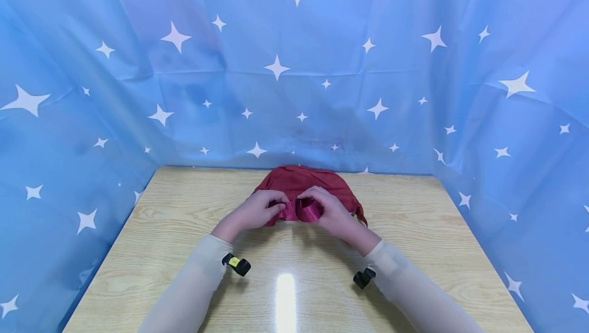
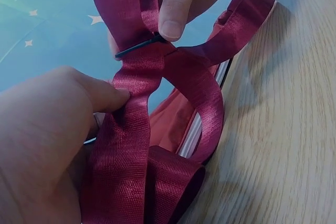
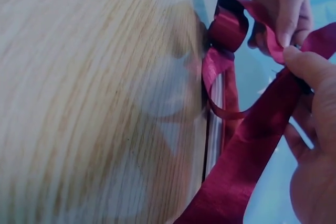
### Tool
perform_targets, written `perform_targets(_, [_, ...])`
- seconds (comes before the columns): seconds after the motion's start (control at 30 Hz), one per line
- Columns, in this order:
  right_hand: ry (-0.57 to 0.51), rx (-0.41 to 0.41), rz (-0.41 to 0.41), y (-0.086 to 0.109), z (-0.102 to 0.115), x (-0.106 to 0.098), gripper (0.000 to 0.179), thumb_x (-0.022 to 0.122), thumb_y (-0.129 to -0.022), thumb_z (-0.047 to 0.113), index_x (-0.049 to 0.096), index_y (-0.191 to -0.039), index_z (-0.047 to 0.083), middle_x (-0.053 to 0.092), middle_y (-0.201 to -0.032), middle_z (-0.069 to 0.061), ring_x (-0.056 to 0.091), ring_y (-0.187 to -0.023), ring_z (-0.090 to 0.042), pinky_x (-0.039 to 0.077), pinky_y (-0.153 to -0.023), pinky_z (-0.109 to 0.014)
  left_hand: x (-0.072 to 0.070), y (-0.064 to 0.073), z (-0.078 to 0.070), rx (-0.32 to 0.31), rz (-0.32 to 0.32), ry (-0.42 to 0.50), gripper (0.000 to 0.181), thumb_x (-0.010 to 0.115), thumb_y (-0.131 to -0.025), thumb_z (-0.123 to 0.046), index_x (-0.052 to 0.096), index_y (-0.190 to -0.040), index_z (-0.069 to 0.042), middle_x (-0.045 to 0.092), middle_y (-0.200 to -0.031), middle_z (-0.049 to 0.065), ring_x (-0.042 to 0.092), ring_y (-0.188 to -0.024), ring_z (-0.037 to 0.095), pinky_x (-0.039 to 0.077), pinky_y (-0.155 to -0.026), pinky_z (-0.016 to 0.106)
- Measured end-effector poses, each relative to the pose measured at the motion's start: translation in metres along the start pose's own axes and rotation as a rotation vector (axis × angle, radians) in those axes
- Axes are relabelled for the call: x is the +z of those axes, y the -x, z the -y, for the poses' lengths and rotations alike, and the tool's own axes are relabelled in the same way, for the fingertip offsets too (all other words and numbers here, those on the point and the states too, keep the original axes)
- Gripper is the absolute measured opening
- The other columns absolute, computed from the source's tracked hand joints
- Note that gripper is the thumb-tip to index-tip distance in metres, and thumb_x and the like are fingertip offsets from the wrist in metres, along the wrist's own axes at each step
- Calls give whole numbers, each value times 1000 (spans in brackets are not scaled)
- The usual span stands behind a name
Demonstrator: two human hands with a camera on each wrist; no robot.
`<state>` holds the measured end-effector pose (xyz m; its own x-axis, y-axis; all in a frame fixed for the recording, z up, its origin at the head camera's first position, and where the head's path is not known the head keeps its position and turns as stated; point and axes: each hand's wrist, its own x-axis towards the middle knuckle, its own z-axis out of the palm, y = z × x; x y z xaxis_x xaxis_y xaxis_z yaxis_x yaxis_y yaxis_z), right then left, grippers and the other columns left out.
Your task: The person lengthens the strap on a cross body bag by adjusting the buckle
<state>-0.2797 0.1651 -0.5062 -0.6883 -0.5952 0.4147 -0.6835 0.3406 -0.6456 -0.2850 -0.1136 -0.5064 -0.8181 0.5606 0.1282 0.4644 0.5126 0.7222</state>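
A dark red fabric bag lies toward the back of the table, and its wide magenta strap is raised in loops in front of it. My left hand pinches the strap between thumb and fingers. Close beside it, my right hand grips the strap at a dark slider buckle, its thumb pressing near the buckle's end in the left wrist view. The strap threads through that buckle. A pale zipper edge of the bag shows behind the loops. Fingers behind the strap are partly hidden.
The wooden table extends around the bag and forearms, with a bright light reflection near its front. A blue curtain with white stars stands behind and on both sides. Black wrist cameras sit on both sleeves.
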Motion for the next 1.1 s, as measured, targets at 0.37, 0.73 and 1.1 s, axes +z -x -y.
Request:
perform_targets(0.37, [-24,50,25,1,-2,-1,62,93,-86,-5,69,-138,19,67,-134,1,62,-126,-21,57,-103,-45,-1,1,-4,-12,3,52,15,65,-112,-10,75,-111,-21,70,-108,-5,62,-99,18,52,-93,41])
perform_targets(0.73, [17,110,28,2,-1,4,59,94,-89,4,69,-138,24,66,-132,5,62,-123,-19,60,-98,-44,4,-4,-6,6,8,66,9,69,-111,-16,75,-114,-22,73,-102,-10,66,-91,11,55,-91,37])
perform_targets(1.1, [31,165,15,1,1,6,54,94,-89,4,72,-134,23,67,-131,6,63,-118,-18,61,-91,-40,8,-6,-12,24,-45,28,12,76,-108,-19,70,-119,-20,73,-102,-11,67,-93,8,56,-87,34])
